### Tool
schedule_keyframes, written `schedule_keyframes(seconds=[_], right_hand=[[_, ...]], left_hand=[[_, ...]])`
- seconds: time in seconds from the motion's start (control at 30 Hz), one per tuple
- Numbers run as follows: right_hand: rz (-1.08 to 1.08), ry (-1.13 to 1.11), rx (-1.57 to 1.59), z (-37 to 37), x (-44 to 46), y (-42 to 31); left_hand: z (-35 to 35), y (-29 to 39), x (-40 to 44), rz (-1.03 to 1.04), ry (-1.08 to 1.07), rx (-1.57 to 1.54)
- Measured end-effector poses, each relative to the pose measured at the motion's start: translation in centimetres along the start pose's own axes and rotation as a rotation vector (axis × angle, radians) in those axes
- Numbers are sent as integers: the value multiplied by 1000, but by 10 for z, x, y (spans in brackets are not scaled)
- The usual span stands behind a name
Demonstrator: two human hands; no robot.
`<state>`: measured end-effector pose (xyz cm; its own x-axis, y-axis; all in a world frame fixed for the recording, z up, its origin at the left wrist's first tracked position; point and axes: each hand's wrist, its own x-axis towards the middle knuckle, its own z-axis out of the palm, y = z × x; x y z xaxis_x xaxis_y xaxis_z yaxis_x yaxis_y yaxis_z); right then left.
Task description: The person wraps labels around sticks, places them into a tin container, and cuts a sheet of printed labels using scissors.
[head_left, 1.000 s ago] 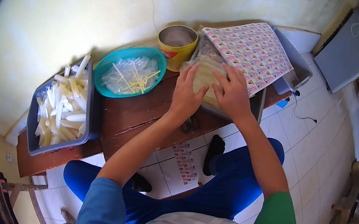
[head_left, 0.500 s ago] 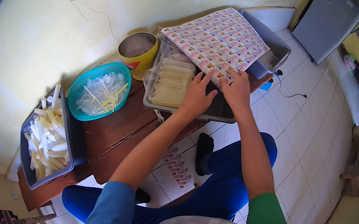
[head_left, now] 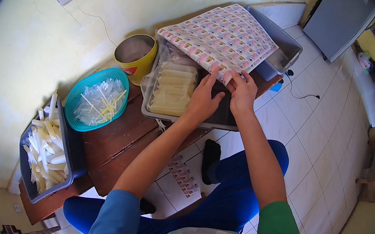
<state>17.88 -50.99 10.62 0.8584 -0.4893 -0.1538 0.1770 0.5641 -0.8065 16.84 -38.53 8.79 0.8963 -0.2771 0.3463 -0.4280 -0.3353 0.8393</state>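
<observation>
Printed sheets (head_left: 223,33) with small pink pictures lie over the back of a grey tray (head_left: 177,118). My right hand (head_left: 242,92) pinches the near corner of the sheets between thumb and fingers. Beside it, my left hand (head_left: 205,99) touches the sheets' near edge with its fingertips, thumb apart from the fingers. Pale filled plastic tubes (head_left: 172,88) are stacked in the tray's left part, left of my left hand. The tray's dark inside shows below the hands.
A yellow tin (head_left: 136,57), a teal basket (head_left: 72,113) of plastic wrappers and a dark bin (head_left: 70,167) of pale tubes stand along the wooden bench (head_left: 110,154). Another grey bin (head_left: 288,49) is behind the sheets. A strip of pictures (head_left: 184,176) lies on the floor.
My hands have moved from above the stacked tubes to the near corner of the sheets, and my right hand has taken hold of it. The view has shifted to the right.
</observation>
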Motion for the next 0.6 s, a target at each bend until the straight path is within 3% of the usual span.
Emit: schedule_keyframes(seconds=[0.1, 0.2, 0.27, 0.3, 0.37, 0.47, 0.6], right_hand=[[-76, -79, -58, 7, 2, -2], [-12, 20, -5, 14, 3, -7], [83, -217, -263, 12, 8, -14], [84, -221, -262, 16, 8, -14], [-349, -263, -616, 24, 6, -13], [-450, -313, -434, 34, 5, -10], [-574, -370, -471, 47, -6, -29]], left_hand=[[0, 0, -1, 16, 24, 26], [-2, 0, -2, 42, 43, 23], [-3, 1, -5, 41, 43, 30], [-5, 3, -5, 41, 43, 36], [-7, 5, -6, 53, 70, 51], [-16, 14, -6, 29, 95, 3], [-27, 23, -7, -50, 131, -132]])
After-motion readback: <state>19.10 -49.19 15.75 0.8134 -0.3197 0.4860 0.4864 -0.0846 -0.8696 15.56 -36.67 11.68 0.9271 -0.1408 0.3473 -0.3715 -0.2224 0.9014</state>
